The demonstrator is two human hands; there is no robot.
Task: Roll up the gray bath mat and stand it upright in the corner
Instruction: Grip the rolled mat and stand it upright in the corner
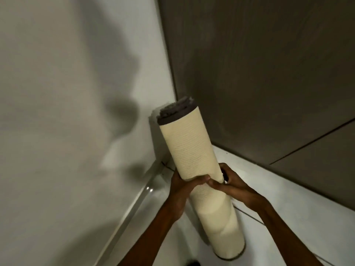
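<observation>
Both hands' grip hides mat (194,150) midsection; forearms cut off at bottom edge.

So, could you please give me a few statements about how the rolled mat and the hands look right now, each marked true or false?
1. The bath mat is fully rolled into a tube. True.
2. Only one hand touches the roll. False: the left hand and the right hand both grip it around its middle.
3. The pale cream backing faces outward, with gray pile showing at the top end. True.
4. The roll lies flat on the floor. False: it stands on its lower end, tilted, its top toward the corner.
5. The wall to the right of the roll is dark. True.
</observation>
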